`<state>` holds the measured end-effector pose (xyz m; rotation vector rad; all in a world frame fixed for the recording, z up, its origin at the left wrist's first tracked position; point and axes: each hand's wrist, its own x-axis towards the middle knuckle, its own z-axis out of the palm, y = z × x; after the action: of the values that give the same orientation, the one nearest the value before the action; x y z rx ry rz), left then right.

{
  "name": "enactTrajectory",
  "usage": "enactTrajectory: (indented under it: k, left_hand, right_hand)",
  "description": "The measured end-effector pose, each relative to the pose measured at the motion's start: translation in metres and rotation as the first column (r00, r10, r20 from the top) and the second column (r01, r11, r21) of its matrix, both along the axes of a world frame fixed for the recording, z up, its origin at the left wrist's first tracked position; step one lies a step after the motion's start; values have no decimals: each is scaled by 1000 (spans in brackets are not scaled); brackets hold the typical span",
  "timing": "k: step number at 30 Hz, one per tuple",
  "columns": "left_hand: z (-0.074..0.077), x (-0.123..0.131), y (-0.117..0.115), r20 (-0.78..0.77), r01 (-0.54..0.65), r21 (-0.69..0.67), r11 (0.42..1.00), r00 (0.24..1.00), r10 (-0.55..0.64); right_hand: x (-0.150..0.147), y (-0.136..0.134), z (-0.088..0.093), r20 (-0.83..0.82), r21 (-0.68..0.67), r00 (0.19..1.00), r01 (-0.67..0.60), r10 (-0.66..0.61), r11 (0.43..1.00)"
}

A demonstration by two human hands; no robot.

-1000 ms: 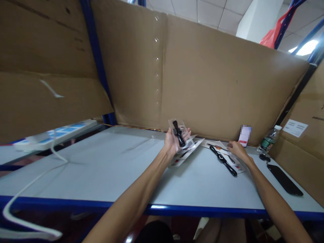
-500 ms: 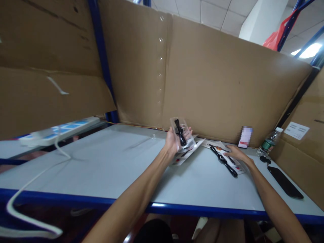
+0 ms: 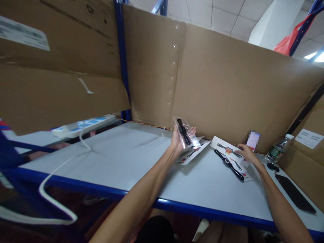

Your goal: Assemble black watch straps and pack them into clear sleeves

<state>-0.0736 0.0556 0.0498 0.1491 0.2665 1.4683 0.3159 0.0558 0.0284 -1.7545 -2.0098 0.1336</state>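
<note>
Left hand (image 3: 180, 141) closed around clear packet (image 3: 185, 135) above tabletop (image 3: 121, 158), right hand (image 3: 245, 152) loosely open on printed card (image 3: 224, 145); probably light, flimsy, slippery, best pinched at edges.

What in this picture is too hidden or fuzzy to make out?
- White card by the cardboard wall, head view: its print is blurred out.
- Label top left: cut by the edge, text too small.
- Right hand: fingertips on the printed card, grip unclear.
- Clear packet in the left hand: black item's details too small.
</note>
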Motion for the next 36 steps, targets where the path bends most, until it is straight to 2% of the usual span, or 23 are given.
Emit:
enactTrajectory:
  k: [3, 5, 7, 11, 16, 18, 20, 22, 24, 28, 30, 34, 36]
  left_hand:
    - [1, -7, 2, 27, -30, -16, 999, 999, 31]
    - [0, -14, 5, 40, -59, -27, 998, 997, 60]
    - [-1, -21, 8, 55, -89, -36, 995, 994, 90]
    - [-4, -32, 14, 81, -141, -48, 989, 986, 145]
    - [-4, -35, 15, 92, -169, -47, 984, 981, 173]
    - [-4, -34, 14, 92, -170, -45, 984, 981, 174]
    - [-4, -34, 14, 90, -168, -48, 985, 981, 172]
    - [-4, -35, 14, 93, -158, -55, 986, 982, 162]
    - [-4, -36, 14, 99, -135, -59, 989, 985, 140]
    - [-4, -36, 15, 86, -112, -61, 992, 989, 117]
    - [-4, -35, 15, 76, -127, -63, 990, 988, 131]
    - [-4, -35, 16, 93, -133, -61, 989, 986, 138]
    - [-5, -35, 17, 103, -129, -68, 989, 985, 135]
  right_hand:
    - [-1, -9, 18, -107, 151, 989, -82, 98, 985]
    - [-6, -17, 29, -211, 200, 964, -119, 162, 972]
    - [-13, -26, 39, -326, 179, 924, -148, 201, 973]
    - [-36, -44, 47, -467, 17, 859, -228, 209, 974]
    - [-68, -57, 39, -530, -103, 803, -379, 272, 920]
    - [-77, -58, 32, -576, -139, 776, -403, 257, 904]
    - [-84, -59, 25, -689, -168, 694, -433, 208, 886]
    - [-88, -59, 19, -799, -171, 578, -483, 166, 859]
    - [-90, -61, 15, -864, -163, 478, -561, 157, 812]
    - [-95, -66, 15, -920, -160, 362, -693, 148, 703]
    - [-97, -68, 15, -917, -169, 371, -693, 146, 701]
    - [-99, -66, 14, -885, -199, 438, -661, 157, 724]
    - [-99, -65, 13, -884, -189, 440, -649, 160, 737]
